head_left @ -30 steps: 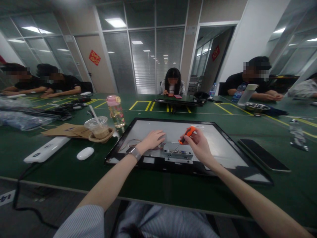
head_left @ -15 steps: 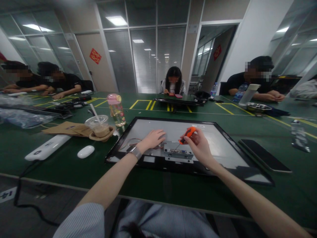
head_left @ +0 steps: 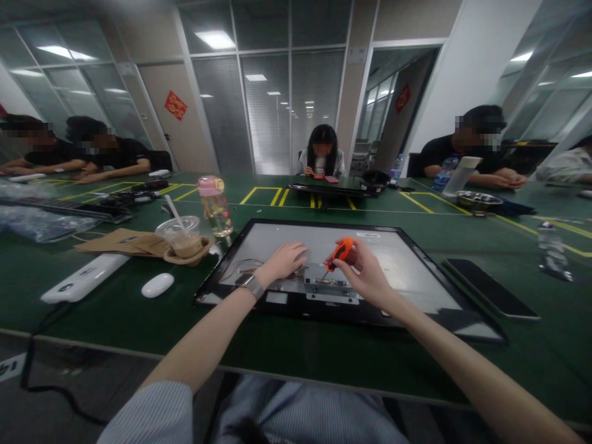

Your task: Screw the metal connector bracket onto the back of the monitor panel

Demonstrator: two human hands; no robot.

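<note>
An orange and black screwdriver (head_left: 343, 251) is held at its handle by the fingers of my right hand (head_left: 370, 276). Its thin shaft slants down to the left, with the tip at the metal bracket (head_left: 332, 292), which has ports along its front. That bracket sits near the front edge of a flat display panel (head_left: 402, 265) with a black frame, lying on the table. My left hand (head_left: 285, 259) lies flat with fingers stretched out, just behind the bracket's left end, over some thin cables (head_left: 238, 269). What lies under its fingertips is hidden.
Left of the panel are a plastic cup (head_left: 181, 236) in a cardboard holder, a pink-lidded bottle (head_left: 215, 206), a white mouse (head_left: 158, 285) and a white power strip (head_left: 86, 277). A dark phone (head_left: 490, 288) lies to the right. Several people sit around the green table (head_left: 287, 351).
The screwdriver in my right hand has shifted slightly left and stands a bit steeper. My left hand stays in place over the panel.
</note>
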